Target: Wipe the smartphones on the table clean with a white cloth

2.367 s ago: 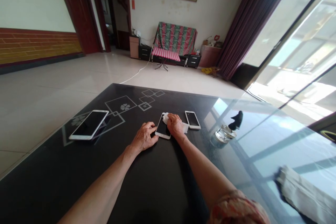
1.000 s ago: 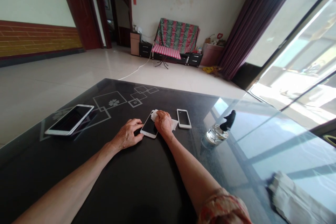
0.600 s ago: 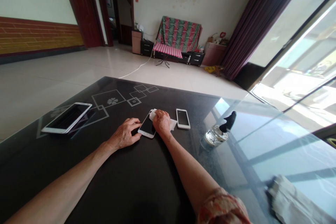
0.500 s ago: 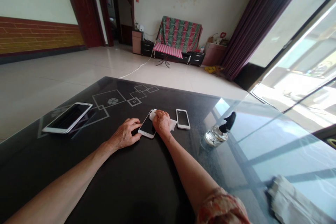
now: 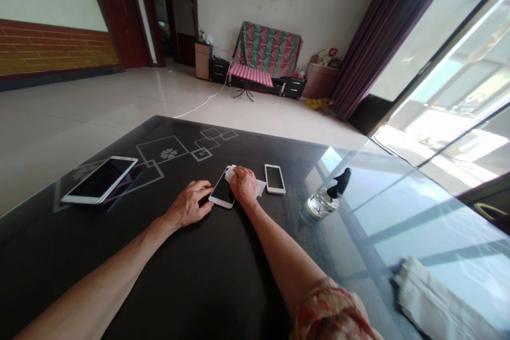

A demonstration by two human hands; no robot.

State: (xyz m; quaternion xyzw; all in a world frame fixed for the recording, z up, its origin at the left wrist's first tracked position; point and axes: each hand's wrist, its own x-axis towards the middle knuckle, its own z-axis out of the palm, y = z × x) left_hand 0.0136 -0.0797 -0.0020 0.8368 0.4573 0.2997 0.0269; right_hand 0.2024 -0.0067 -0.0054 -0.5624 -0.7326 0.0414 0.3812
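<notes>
The right hand (image 5: 244,185) presses a white cloth (image 5: 260,187) onto the upper part of a white smartphone (image 5: 223,194) lying face up on a glossy black worktop (image 5: 191,287), while the left hand (image 5: 189,204), fingers slightly bent and gripping nothing, steadies the phone's left edge. A smaller white phone (image 5: 274,179) lies just beyond the cloth, a white tablet (image 5: 100,180) rests well apart on the left, and a clear spray bottle (image 5: 322,203) with a black nozzle stands to the right.
</notes>
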